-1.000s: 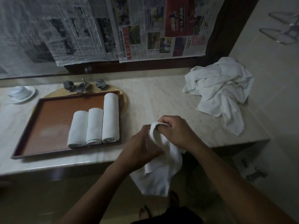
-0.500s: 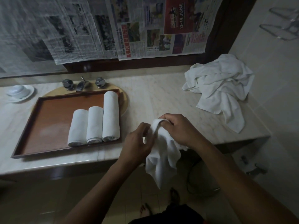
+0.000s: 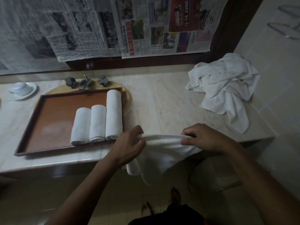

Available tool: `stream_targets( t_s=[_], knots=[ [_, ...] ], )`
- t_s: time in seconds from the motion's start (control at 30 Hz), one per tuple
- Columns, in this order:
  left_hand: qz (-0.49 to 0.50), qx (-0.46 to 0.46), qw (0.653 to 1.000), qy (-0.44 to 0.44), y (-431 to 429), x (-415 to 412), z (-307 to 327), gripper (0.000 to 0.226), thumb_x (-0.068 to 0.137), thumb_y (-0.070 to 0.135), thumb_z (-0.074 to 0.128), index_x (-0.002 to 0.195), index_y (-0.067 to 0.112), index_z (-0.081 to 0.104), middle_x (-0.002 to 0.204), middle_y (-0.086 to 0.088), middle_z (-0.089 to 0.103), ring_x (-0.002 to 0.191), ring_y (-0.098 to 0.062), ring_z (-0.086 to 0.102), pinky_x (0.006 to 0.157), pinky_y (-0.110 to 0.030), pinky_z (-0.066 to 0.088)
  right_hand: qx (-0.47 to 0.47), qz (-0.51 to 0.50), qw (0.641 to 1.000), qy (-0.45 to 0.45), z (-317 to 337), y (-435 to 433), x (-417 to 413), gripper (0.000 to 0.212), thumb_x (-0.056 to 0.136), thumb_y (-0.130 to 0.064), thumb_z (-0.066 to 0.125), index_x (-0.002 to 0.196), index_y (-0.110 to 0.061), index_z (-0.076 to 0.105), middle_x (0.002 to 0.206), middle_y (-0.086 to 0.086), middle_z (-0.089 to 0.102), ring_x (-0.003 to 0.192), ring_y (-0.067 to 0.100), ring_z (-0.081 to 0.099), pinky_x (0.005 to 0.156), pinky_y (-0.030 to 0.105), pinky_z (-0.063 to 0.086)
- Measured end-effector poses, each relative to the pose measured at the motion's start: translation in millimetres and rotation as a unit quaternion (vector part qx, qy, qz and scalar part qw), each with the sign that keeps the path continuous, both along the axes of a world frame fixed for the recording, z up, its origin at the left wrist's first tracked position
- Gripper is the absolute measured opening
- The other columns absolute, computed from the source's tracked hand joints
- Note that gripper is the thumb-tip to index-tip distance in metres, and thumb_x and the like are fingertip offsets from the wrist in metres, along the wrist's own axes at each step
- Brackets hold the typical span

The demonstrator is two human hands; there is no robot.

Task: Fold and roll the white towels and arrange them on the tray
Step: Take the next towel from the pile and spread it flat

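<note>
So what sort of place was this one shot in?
Most likely a bathroom, perhaps a hotel's: a marble vanity counter, taps and a spout at its back, and a heap of white towels waiting to be rolled.

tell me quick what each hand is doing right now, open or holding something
Left hand: fingers curled, pinching one end of the white towel.
Right hand: fingers curled, gripping the other end of the same towel.

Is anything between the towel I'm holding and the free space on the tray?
Yes: the three rolled towels lie along the right side of the tray, between the held towel and its bare floor.
</note>
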State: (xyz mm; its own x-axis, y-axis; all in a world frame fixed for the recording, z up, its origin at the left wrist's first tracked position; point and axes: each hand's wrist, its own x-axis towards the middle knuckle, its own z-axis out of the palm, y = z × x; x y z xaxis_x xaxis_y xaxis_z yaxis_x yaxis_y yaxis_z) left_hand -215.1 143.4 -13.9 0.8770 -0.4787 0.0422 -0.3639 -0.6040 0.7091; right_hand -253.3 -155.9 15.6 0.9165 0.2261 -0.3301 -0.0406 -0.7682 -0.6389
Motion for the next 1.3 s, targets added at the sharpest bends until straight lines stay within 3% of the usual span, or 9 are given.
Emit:
stream_targets(
  t_s=[0.3,0.47,0.57,0.67,0.83,0.97,1.07,1.2,1.3],
  knots=[
    [0.084,0.037,0.996,0.011,54,30,-8,0.019,0.095,0.041,0.070,0.085,0.024,0.071,0.080,0.007,0.070,0.072,-0.007,0.066,0.062,-0.032,0.055,0.014,-0.053,0.998,-0.044,-8,-31,2,0.014,0.098,-0.029,0.068,0.090,-0.039,0.073,0.084,-0.018,0.073,0.081,-0.001,0.068,0.074,0.027,0.047],
    [0.225,-0.009,0.973,-0.041,56,33,-17,0.020,0.088,0.012,0.076,0.094,0.027,0.065,0.085,0.013,0.070,0.076,-0.005,0.067,0.066,-0.031,0.056,0.168,-0.134,0.975,-0.057,-7,2,3,0.020,0.098,-0.013,0.063,0.105,-0.032,0.067,0.065,0.012,0.057,0.061,0.021,0.053,0.064,0.032,0.042],
    [0.119,-0.027,0.992,0.029,30,8,-22,0.044,0.080,0.018,0.085,0.114,0.030,0.059,0.100,0.014,0.068,0.089,-0.001,0.066,0.077,-0.033,0.058,0.205,-0.191,0.956,-0.093,-5,34,9,0.026,0.098,-0.010,0.060,0.089,-0.031,0.073,0.079,0.000,0.071,0.076,0.016,0.062,0.072,0.033,0.049],
    [0.016,-0.049,0.995,0.084,-15,-28,-25,0.081,0.072,0.039,0.091,0.138,0.035,0.045,0.124,0.018,0.056,0.112,0.001,0.056,0.083,-0.016,0.051,0.257,-0.199,0.945,-0.039,4,68,11,0.033,0.102,-0.009,0.051,0.094,-0.027,0.078,0.094,-0.009,0.076,0.089,0.014,0.072,0.080,0.032,0.061],
    [0.142,-0.139,0.980,-0.026,-44,-19,-11,0.030,0.092,0.011,0.072,0.114,0.025,0.058,0.098,0.017,0.062,0.092,0.008,0.060,0.072,-0.025,0.058,0.282,-0.154,0.946,-0.048,17,84,12,0.042,0.102,0.003,0.043,0.118,-0.019,0.075,0.110,-0.004,0.075,0.101,0.006,0.072,0.084,0.023,0.059],
    [0.126,-0.172,0.976,-0.049,-40,-14,3,0.018,0.091,0.004,0.058,0.102,0.017,0.059,0.088,0.011,0.064,0.086,0.000,0.064,0.062,-0.025,0.055,-0.015,-0.086,0.982,-0.165,1,60,14,0.048,0.094,-0.007,0.064,0.134,-0.034,0.063,0.127,-0.011,0.060,0.114,0.003,0.053,0.093,0.020,0.047],
    [0.069,-0.193,0.978,-0.030,-40,-12,7,0.021,0.095,-0.002,0.056,0.099,0.017,0.062,0.090,0.012,0.068,0.088,-0.005,0.068,0.069,-0.024,0.056,-0.033,-0.029,0.993,-0.112,-26,59,12,0.075,0.084,-0.034,0.080,0.147,-0.046,0.043,0.148,-0.013,0.039,0.132,0.008,0.037,0.105,0.029,0.040],
    [0.024,-0.257,0.965,-0.052,-43,-10,7,0.027,0.096,-0.007,0.055,0.097,0.017,0.066,0.092,0.015,0.070,0.091,-0.009,0.070,0.076,-0.017,0.055,0.059,-0.019,0.991,-0.118,-51,72,14,0.023,0.095,-0.032,0.071,0.116,-0.024,0.065,0.114,-0.010,0.064,0.096,-0.007,0.058,0.082,0.014,0.046],
    [0.052,-0.227,0.973,0.008,-25,-12,12,0.015,0.102,0.009,0.059,0.102,0.022,0.067,0.099,0.012,0.069,0.096,-0.010,0.068,0.074,-0.021,0.056,0.059,-0.055,0.992,-0.101,-69,66,12,0.020,0.103,-0.036,0.058,0.096,-0.018,0.063,0.094,-0.007,0.069,0.082,0.001,0.062,0.076,0.038,0.056]
  ],
)
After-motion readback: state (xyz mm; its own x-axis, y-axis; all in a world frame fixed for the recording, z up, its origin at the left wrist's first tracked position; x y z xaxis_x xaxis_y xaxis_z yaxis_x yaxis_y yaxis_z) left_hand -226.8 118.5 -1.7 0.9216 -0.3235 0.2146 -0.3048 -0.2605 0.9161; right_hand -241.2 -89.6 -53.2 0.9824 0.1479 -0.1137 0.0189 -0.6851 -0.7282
